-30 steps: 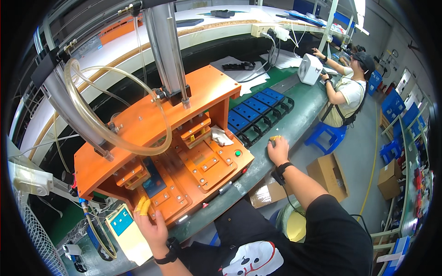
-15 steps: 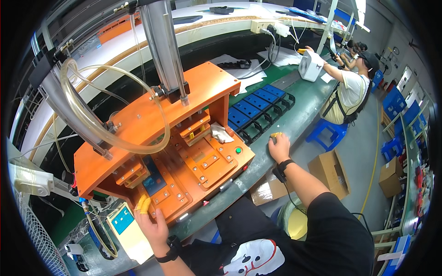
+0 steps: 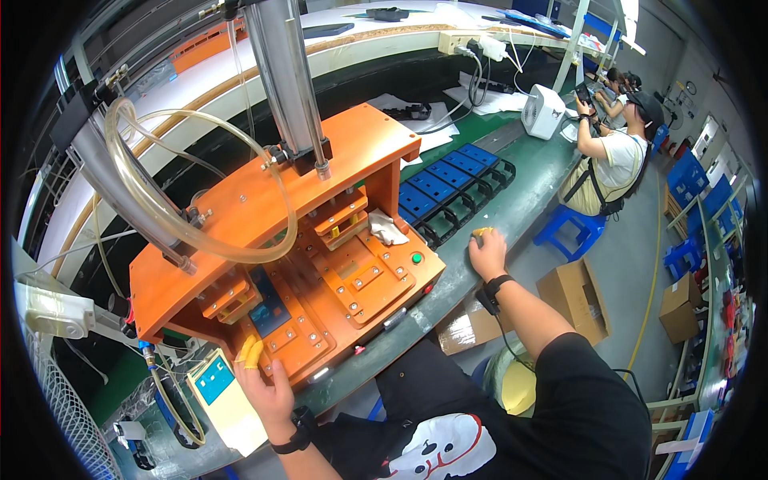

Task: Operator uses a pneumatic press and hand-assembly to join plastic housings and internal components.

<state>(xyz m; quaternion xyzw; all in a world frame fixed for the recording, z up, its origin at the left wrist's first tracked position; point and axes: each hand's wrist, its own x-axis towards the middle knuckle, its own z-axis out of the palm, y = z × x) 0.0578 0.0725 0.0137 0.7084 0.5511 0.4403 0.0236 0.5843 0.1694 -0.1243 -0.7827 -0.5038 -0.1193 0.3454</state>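
An orange two-station press (image 3: 370, 136) stands in front of me on the green bench. My left hand (image 3: 266, 390) rests against its front left side, yellow finger cots on the fingers, which are stretched with the thumb apart. A dark blue panel (image 3: 270, 310) lies in the press's left fixture, partly under the upper block. The right fixture (image 3: 360, 280) holds no panel. My right hand (image 3: 487, 256) sits on the bench to the right of the press, fingers curled in, a yellow cot showing; nothing is seen in it. It is apart from the green button (image 3: 417, 258).
Blue panels in black frames (image 3: 448, 186) line the bench beyond the press, before a white fan (image 3: 543, 112). Left of the press lies a pale yellow stack with a blue card (image 3: 214, 379). A cloth (image 3: 387, 229) sits on the press. A co-worker (image 3: 620, 160) sits far right; cardboard boxes (image 3: 574, 300) stand below.
The co-worker's arm has drawn back from beside the fan, and both hands are now near a dark device. My hands and the blue panel have stayed in place.
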